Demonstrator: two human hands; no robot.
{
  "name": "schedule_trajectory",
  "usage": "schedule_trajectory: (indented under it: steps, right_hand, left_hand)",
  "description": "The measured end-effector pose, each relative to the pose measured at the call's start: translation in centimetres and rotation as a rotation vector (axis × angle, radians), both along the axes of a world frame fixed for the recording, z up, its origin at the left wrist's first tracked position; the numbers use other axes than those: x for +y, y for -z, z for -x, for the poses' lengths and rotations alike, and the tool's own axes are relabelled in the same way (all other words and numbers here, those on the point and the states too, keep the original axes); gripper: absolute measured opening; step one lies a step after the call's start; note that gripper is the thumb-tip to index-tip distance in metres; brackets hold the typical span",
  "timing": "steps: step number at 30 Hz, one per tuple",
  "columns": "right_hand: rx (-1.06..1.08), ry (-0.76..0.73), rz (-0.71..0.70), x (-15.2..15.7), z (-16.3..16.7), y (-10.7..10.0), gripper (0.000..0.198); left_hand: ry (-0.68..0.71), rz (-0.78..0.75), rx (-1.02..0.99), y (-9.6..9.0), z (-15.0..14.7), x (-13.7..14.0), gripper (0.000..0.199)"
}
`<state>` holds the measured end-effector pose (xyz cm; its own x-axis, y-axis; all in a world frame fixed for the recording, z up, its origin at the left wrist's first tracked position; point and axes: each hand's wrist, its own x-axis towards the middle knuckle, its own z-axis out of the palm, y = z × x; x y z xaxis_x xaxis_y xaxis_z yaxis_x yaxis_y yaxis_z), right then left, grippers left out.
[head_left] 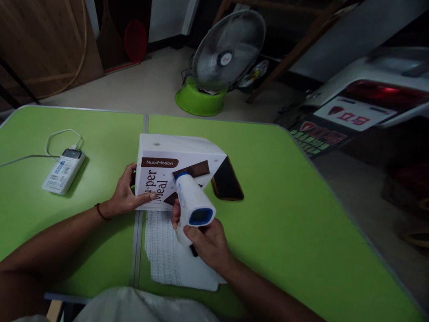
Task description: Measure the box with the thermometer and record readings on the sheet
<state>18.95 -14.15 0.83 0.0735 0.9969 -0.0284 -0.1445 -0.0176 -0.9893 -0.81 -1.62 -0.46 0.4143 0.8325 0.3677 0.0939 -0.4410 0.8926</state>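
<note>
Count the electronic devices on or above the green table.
3: a white power bank at left, a phone partly behind the box, and a gun-shaped device in the right hand. Others may be hidden.

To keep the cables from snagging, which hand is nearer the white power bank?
Left. The left hand is right of the power bank, holding the box; the right hand is farther right, around the white-and-blue handheld device.

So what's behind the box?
A phone pokes out past the box on the right, partly covered, with green tabletop beyond. Anything else directly behind is hidden.
</note>
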Motion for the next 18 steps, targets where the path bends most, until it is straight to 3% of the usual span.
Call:
schedule_trajectory:
  steps: [11,14,18]
  right_hand:
    - [-0.014,-0.037,0.017,-0.3,-0.2,0.3,0.032]
    - [-0.073,-0.048,-0.051,-0.2,-0.4,0.4,0.029]
    - [-0.375,0.071,-0.249,0.8,-1.3,0.7,0.038]
  left_hand:
    - [0.012,-0.011,-0.020,0.0,0.0,-0.1,0.075]
    - [0.002,0.012,-0.015,-0.1,-0.1,-0.1,0.074]
    - [-0.011,0.077,-0.085,-0.1,-0.2,0.1,0.073]
